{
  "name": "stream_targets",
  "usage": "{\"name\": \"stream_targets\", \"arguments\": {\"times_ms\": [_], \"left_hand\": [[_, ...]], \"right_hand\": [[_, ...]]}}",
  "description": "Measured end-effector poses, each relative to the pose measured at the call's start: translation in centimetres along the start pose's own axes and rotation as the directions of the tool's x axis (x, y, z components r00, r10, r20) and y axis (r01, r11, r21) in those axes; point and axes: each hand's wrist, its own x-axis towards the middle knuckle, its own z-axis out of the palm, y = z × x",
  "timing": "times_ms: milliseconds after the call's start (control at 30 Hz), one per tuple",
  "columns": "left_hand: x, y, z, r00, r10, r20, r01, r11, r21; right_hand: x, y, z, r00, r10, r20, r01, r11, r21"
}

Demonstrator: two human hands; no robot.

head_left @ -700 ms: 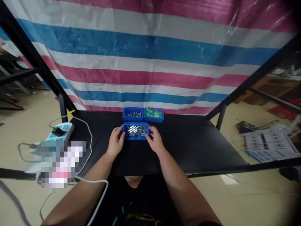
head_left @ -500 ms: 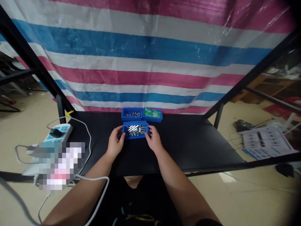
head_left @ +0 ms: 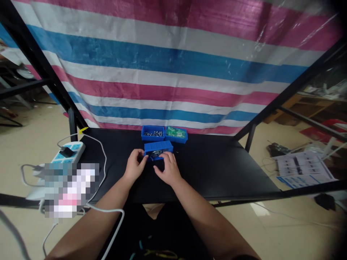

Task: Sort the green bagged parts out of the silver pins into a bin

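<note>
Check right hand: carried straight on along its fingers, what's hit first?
The right hand would meet the tilted blue plastic parts bin first. Its fingertips look at or almost at the bin's near edge, though depth makes contact hard to confirm.

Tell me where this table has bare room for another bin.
The widest bare table lies right of the green-parts bin; a smaller patch lies between the power strip and left hand. Crowded: the front bin, right hand and screw bin.
</note>
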Motion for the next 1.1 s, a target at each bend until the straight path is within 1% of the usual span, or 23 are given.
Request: {"name": "stream_targets", "arguments": {"times_ms": [67,133,267,333,467,567,700,800,933,1100], "left_hand": [[0.1,0.1,-0.1,0.999,0.050,-0.013,-0.049,0.998,0.043],[0.1,0.1,-0.1,0.997,0.078,0.001,-0.078,0.996,0.039],[0.0,-0.4,0.1,0.988,0.057,0.145,-0.049,0.997,-0.059],[-0.2,-0.7,0.3,0.984,0.038,0.175,-0.021,0.995,-0.097],[-0.5,-1.1,0.7,0.989,-0.012,0.148,0.041,0.980,-0.195],[-0.6,-0.9,0.6,0.987,-0.025,0.158,0.055,0.981,-0.189],[-0.5,-0.5,0.4,0.985,0.020,0.171,0.002,0.992,-0.129],[-0.5,-0.4,0.3,0.985,0.056,0.163,-0.037,0.992,-0.121],[-0.6,-0.4,0.3,0.987,0.051,0.155,-0.031,0.992,-0.126],[-0.6,-0.1,0.2,0.986,0.062,0.155,-0.048,0.994,-0.098]], "right_hand": [[0.1,-0.3,0.7,0.999,-0.026,0.045,0.027,0.999,-0.038],[0.3,-0.2,1.4,0.998,-0.029,0.049,0.034,0.995,-0.097],[0.5,0.3,2.4,0.998,0.010,0.066,0.002,0.982,-0.189],[0.6,0.4,2.6,0.995,0.050,0.089,-0.032,0.980,-0.196],[0.8,0.3,2.9,0.986,0.112,0.124,-0.089,0.979,-0.182],[0.9,0.4,3.1,0.986,0.127,0.112,-0.109,0.982,-0.156],[0.8,0.4,3.0,0.986,0.121,0.116,-0.103,0.984,-0.148],[0.8,0.4,2.9,0.985,0.116,0.129,-0.096,0.984,-0.151],[0.7,0.5,3.1,0.988,0.105,0.113,-0.089,0.986,-0.143],[0.7,0.4,3.0,0.986,0.113,0.122,-0.097,0.987,-0.132]]}}
